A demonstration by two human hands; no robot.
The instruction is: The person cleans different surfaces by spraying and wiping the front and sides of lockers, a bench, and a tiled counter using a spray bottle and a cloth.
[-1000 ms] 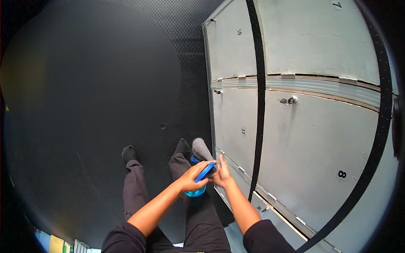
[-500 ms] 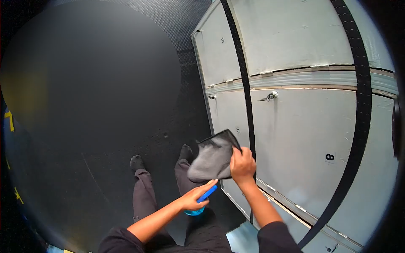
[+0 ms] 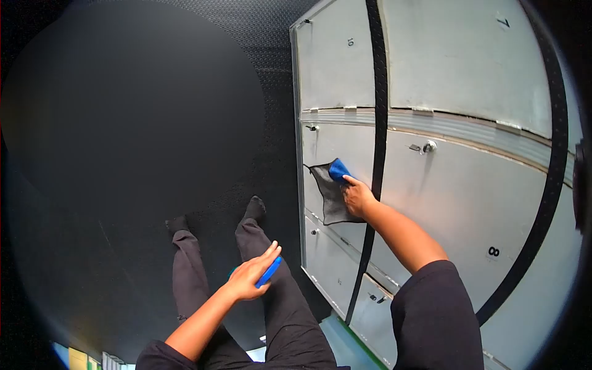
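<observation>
My right hand [image 3: 357, 196] is closed on a cloth [image 3: 333, 196], dark grey with a black edge and a blue underside showing at a folded corner [image 3: 338, 171]. The cloth lies spread against a narrow grey locker door [image 3: 336, 140], left of a black strip. Lower down, over my legs, my left hand [image 3: 251, 275] is wrapped round a spray bottle with a blue head [image 3: 269, 272]. Its fingers point up and right. Most of the bottle is hidden behind the hand; only a bit of teal shows.
Lockers with keys in their locks [image 3: 429, 147] fill the right side, crossed by black strips [image 3: 380, 92]. One door carries the number 8 [image 3: 494, 251]. My feet [image 3: 254, 208] stand on a dark floor [image 3: 111, 296]. A large dark disc covers the upper left.
My right hand has moved the cloth up from in front of me onto the narrow locker door, and a blue side now shows. My left hand with the spray bottle appears further left and higher.
</observation>
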